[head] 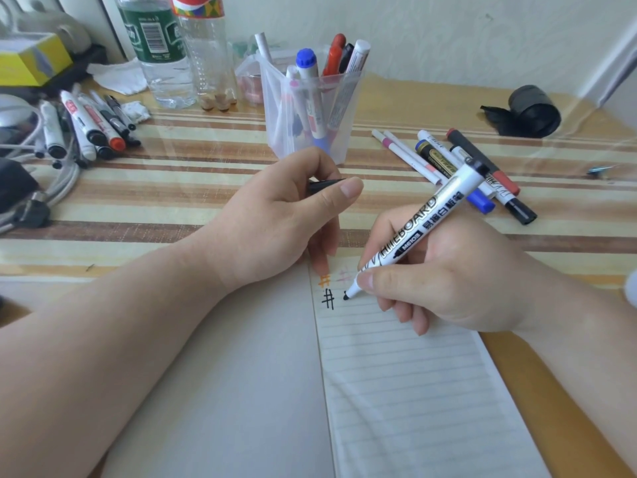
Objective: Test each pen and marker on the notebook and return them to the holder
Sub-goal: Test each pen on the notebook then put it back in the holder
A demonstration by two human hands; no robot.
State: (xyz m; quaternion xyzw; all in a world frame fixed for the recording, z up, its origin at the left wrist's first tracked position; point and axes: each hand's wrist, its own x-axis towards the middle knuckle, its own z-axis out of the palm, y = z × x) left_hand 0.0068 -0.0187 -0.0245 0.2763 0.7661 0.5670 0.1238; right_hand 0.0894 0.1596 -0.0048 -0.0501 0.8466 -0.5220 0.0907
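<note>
Head view. Inspector: where is the item under test?

Recorder: The whiteboard marker [424, 229] is uncapped and tilted, with its rear end pointing up and away. Its black tip touches the lined page of the notebook [413, 391], just right of a black hash mark [329, 299].

Inspector: State of the hands?

Recorder: The right hand [448, 281] grips the marker near the tip in a writing hold, thumb on the barrel and fingers curled beneath. The left hand [275, 222] rests at the top edge of the notebook, thumb and curled fingers pinching a black cap [322, 185].

Inspector: Other marks on the page?

Recorder: An orange hash mark [324, 279] sits above the black one, with a faint pink mark [344, 274] beside it.

Inspector: The holder?

Recorder: The clear plastic holder [310, 108] stands upright behind the left hand. It contains several markers, with blue, red, black and white ends showing.

Inspector: Surroundings?

Recorder: The notebook lies on a striped surface [172, 208]. A loose group of pens [458, 167] lies right of the holder, beyond the right hand. A second pile of markers [89, 125] lies far left. Two plastic bottles [162, 56] stand left of the holder, and a black roll [531, 112] sits at the far right.
</note>
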